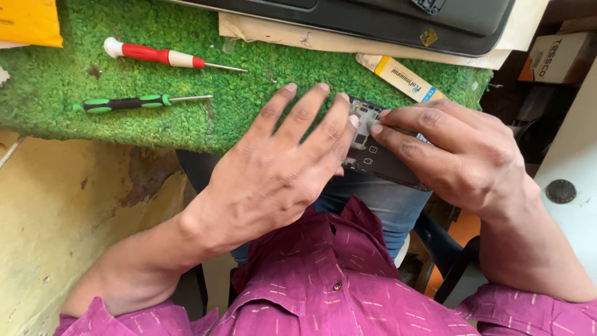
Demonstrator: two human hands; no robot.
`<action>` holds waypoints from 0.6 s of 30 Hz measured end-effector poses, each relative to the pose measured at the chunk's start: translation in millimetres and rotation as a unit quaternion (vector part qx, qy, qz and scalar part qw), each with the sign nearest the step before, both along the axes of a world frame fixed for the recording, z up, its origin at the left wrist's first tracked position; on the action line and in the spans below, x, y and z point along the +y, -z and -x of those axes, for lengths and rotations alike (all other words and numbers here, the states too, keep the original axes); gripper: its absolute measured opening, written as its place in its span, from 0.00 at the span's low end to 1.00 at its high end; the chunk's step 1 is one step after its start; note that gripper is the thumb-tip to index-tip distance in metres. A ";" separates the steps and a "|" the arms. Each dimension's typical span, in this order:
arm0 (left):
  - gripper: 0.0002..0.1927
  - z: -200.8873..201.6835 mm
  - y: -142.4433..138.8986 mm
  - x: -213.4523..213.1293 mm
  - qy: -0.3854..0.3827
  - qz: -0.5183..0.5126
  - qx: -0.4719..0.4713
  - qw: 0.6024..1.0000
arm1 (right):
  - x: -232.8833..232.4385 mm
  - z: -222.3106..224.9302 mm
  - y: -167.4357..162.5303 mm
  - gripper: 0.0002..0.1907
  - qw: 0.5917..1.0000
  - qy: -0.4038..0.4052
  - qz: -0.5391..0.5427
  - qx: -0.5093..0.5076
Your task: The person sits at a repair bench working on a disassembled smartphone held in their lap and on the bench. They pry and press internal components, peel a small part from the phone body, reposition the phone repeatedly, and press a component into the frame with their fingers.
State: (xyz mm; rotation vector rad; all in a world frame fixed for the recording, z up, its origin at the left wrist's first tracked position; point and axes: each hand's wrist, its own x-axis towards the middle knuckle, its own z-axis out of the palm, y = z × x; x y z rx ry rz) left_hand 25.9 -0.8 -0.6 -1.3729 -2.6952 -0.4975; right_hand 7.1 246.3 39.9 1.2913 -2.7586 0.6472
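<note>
An opened dark phone with its inner parts showing lies at the near edge of a green turf mat. My left hand lies over its left side, fingers spread and flat, the little finger touching the exposed parts. My right hand covers the phone's right side, with its fingertips pinched on the inner parts near the top. Most of the phone is hidden under both hands.
On the mat lie a red-and-white screwdriver and a green-and-black screwdriver, both to the left. A yellow-and-white tube lies behind the phone. A black device on paper sits at the back; a cardboard box at far right.
</note>
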 end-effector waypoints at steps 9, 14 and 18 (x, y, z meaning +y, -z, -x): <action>0.34 -6.1 -4.2 7.4 -0.039 -0.007 -0.036 0.999 | 1.9 -5.9 -2.3 0.11 1.000 0.013 -0.017 0.020; 0.27 -13.6 -5.1 13.8 -0.058 0.029 0.017 0.998 | 5.0 5.9 9.2 0.10 0.995 -0.048 0.036 0.076; 0.26 -16.4 -6.8 14.8 -0.068 0.023 0.018 0.997 | 6.0 18.2 12.6 0.08 0.991 -0.073 0.064 0.089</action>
